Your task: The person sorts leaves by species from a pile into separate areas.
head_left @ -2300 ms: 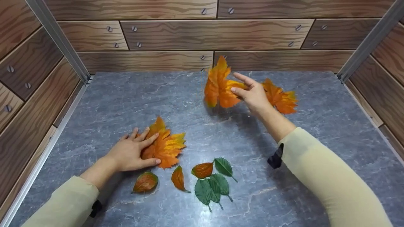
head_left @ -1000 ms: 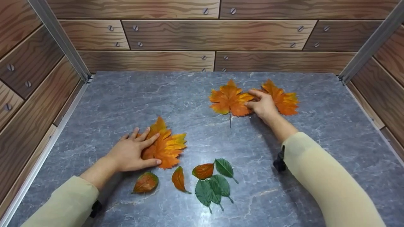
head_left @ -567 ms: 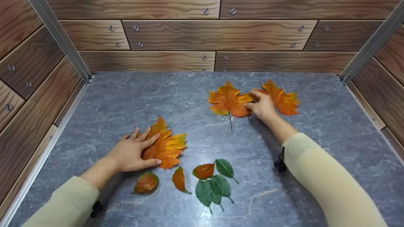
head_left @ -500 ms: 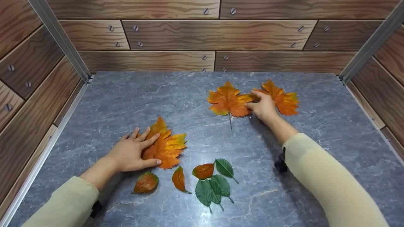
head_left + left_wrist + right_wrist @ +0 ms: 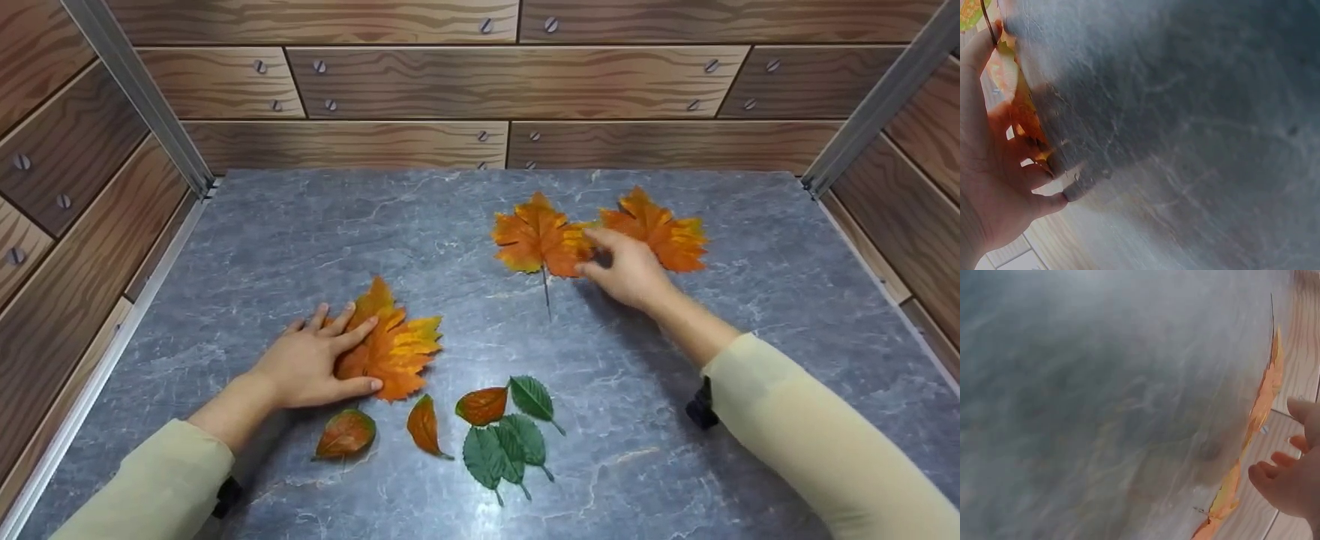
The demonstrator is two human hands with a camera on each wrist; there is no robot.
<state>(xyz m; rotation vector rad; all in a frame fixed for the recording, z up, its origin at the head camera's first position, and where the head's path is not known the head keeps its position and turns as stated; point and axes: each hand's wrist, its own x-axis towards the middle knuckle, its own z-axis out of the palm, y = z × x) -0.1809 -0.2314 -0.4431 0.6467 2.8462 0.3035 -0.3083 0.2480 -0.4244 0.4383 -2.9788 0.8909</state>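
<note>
My left hand (image 5: 315,364) lies with spread fingers on an orange-yellow maple leaf (image 5: 405,349) at the left of the table. That leaf shows edge-on beneath the palm side in the left wrist view, along the fingers (image 5: 1027,174). Farther back, a second maple leaf (image 5: 536,236) lies flat, its thin stem toward me. A third maple leaf (image 5: 671,236) is just right of it. My right hand (image 5: 630,270) hovers over the near side of these two, thumb and fingers parted. In the right wrist view, the hand (image 5: 1292,478) is apart from the leaves and holds nothing.
Near the front lie several green leaves (image 5: 484,454), partly overlapping. Small red-brown leaves lie there too: one (image 5: 346,433) below my left hand, one (image 5: 424,426) beside it, and one (image 5: 481,406) touching the green group. Wood-patterned panels (image 5: 517,82) wall the grey marbled table (image 5: 300,217).
My right hand lowered a maple leaf onto the table beside the back right one, shifted it slightly left, then let go and drew back toward me. The left hand stayed put.
</note>
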